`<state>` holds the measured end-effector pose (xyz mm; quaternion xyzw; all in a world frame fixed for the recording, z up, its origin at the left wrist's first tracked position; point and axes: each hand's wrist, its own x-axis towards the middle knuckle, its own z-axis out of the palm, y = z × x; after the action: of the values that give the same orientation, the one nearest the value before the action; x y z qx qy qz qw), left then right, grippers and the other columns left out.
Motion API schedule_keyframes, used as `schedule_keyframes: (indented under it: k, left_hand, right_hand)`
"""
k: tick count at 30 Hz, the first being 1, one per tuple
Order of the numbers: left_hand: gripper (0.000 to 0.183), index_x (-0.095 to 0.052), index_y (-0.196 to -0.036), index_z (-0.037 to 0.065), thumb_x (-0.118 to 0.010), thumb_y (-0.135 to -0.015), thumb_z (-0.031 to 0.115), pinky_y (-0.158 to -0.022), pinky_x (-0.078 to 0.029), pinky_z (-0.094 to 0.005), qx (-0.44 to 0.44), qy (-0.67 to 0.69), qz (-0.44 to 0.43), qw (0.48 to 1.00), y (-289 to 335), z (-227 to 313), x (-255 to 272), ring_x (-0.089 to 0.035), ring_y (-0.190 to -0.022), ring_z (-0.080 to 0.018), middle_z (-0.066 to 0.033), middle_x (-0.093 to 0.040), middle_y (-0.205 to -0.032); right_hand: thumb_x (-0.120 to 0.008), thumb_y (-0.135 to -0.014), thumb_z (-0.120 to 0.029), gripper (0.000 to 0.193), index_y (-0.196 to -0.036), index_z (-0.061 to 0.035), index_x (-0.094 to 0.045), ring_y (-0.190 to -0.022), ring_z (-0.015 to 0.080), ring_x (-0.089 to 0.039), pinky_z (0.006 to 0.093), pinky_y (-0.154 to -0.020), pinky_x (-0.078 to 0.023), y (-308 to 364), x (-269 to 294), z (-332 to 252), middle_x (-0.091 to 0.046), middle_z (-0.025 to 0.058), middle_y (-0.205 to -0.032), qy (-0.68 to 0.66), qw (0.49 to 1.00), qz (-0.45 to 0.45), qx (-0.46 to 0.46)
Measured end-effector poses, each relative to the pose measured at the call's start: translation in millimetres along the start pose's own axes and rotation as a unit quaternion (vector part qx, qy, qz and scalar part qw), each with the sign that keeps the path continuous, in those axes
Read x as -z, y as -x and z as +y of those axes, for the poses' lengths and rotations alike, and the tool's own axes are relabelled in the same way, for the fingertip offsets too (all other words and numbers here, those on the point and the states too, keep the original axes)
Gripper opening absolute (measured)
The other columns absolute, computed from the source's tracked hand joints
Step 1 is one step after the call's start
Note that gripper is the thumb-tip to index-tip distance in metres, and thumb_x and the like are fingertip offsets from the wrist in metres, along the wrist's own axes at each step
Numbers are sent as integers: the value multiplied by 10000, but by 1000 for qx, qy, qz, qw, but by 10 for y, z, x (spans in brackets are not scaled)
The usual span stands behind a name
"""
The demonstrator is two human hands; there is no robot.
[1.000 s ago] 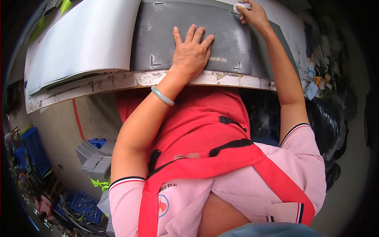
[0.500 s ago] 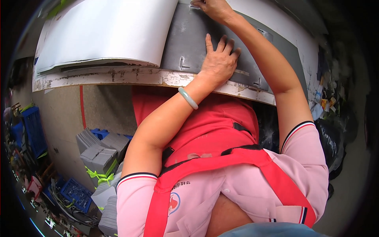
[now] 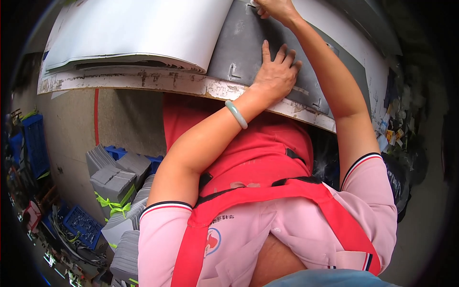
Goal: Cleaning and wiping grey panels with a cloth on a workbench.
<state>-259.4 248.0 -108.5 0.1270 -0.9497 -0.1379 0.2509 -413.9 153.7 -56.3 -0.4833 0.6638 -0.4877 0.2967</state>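
My left hand (image 3: 277, 74) lies with fingers spread on a dark grey sheet (image 3: 239, 45), near the table's front edge. Several small L-shaped cut-outs or marks with whitish smudges show on the sheet. A pale green bangle (image 3: 236, 115) circles my left wrist. Farther off, at the top edge of the view, my right hand (image 3: 278, 9) is closed, its fingertips pinched beside one of these marks. Something small and white shows at those fingertips, too small and partly cut off to name.
Large white sheets (image 3: 138, 33) lie stacked and curled left of the grey sheet on the worn white table (image 3: 167, 82). Grey foam-like blocks (image 3: 112, 182) tied with green strips stand on the floor at left, near blue crates (image 3: 83, 227). Black plastic bags (image 3: 396, 167) are at right.
The view has shifted slightly, so the table appears farther right. My right hand has drawn a little nearer and to the right over the grey sheet. My left hand stays flat in place.
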Motion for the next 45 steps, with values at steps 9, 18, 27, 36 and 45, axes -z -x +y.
schedule_keyframes:
  k: [9,18,27,36,45]
  left_hand:
    - [333,-599,-1201,117,-555,-907,266,-1037,-209,-735,-3,4,4,1000,13,12,22,-385,-1307,-317,-122,-494,-1268]
    - [330,-585,-1182,114,-547,-874,224,-1012,-367,-523,67,75,-114,988,-25,-43,-61,-485,-1226,-348,-143,-545,-1257]
    - [449,-505,-1332,192,-485,-917,361,-1091,-189,-689,-22,-31,-27,999,71,-23,45,-322,-1410,-323,-106,-411,-1463]
    - [486,-481,-1342,238,-508,-899,436,-1064,-232,-685,-13,-85,-66,994,24,-34,137,-338,-1404,-247,-67,-413,-1459]
    - [463,-536,-1290,214,-492,-900,460,-1079,-194,-694,-13,-80,-21,996,103,-68,-30,-360,-1379,-310,-90,-474,-1388]
  right_hand:
    - [-533,-830,5,107,-774,53,-610,-451,176,-586,297,-400,-504,20,-228,-269,-602,110,-570,117,980,40,-158]
    - [-612,-917,-163,177,-938,13,-615,-523,123,-575,273,-464,-489,1036,-485,-757,-624,72,-684,107,965,-108,-213]
    - [-570,-916,-165,154,-917,-11,-570,-455,92,-527,254,-375,-415,1255,-796,-562,-605,71,-623,205,955,-155,-148]
    - [-626,-917,-224,211,-1046,-57,-646,-668,200,-644,328,-657,-502,1393,-607,-448,-684,88,-815,275,950,-125,77]
    - [-596,-919,-322,296,-1041,-69,-688,-865,385,-648,413,-844,-487,1543,-814,-807,-687,179,-936,405,903,-140,44]
